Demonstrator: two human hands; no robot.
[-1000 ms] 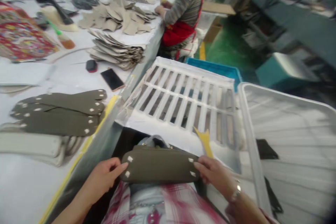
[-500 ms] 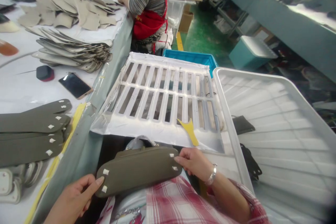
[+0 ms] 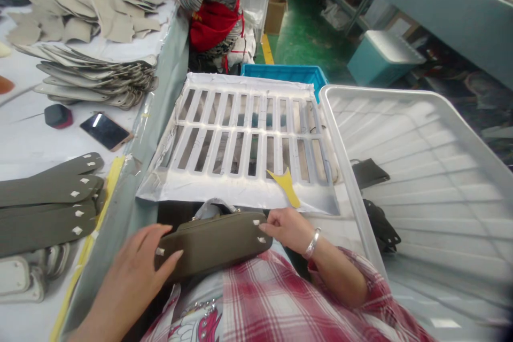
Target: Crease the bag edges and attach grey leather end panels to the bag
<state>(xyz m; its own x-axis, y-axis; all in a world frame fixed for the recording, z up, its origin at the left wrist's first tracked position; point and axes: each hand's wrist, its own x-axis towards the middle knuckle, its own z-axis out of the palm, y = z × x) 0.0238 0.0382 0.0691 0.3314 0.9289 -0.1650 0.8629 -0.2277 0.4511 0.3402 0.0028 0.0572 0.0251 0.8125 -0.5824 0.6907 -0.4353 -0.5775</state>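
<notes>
An olive-green bag base (image 3: 216, 243) with small white studs at its corners lies across my lap, over a red plaid shirt. My left hand (image 3: 136, 272) wraps its fingers over the left end of the base. My right hand (image 3: 286, 228), a silver bracelet on its wrist, pinches the right end by the studs. A grey piece of the bag (image 3: 208, 208) pokes out behind the base.
A white slatted rack (image 3: 248, 139) with a yellow scrap (image 3: 286, 187) on it lies ahead; a large white tray (image 3: 420, 181) stands to the right. More olive bases (image 3: 48, 203), a phone (image 3: 105, 131) and stacked beige pieces (image 3: 96, 77) lie on the table at left. A person in a red apron (image 3: 212, 10) works beyond.
My left hand has moved up onto the left end of the olive base and closed over it. The view has tilted down and right. My right hand keeps its grip.
</notes>
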